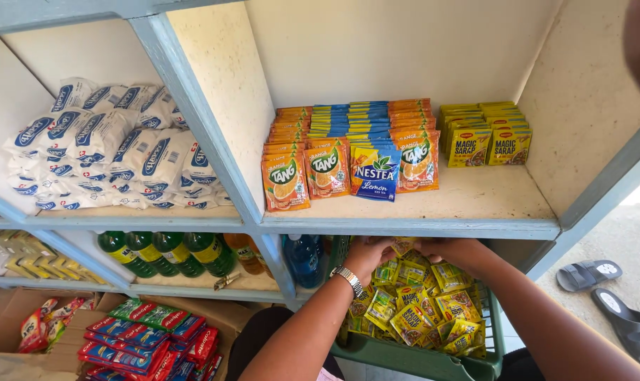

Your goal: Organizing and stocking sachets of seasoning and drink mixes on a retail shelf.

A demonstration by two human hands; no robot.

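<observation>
We hold our left hand and right hand together, fingers pinching small glossy yellow sachets, above a green basket heaped with them, under the shelf.

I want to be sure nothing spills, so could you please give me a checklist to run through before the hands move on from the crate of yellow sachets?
1. Both hands inside the crate: ok. The left hand and right hand meet over the yellow sachets.
2. Grip on a sachet: cannot tell. The fingers are under the shelf edge.
3. Green crate stocked: ok, it is piled with sachets.
4. Room on the shelf above: ok. Bare board lies in front of the yellow boxes.
5. Drink sachets standing in rows: ok.
6. Wristwatch free of the sachets: ok.
</observation>
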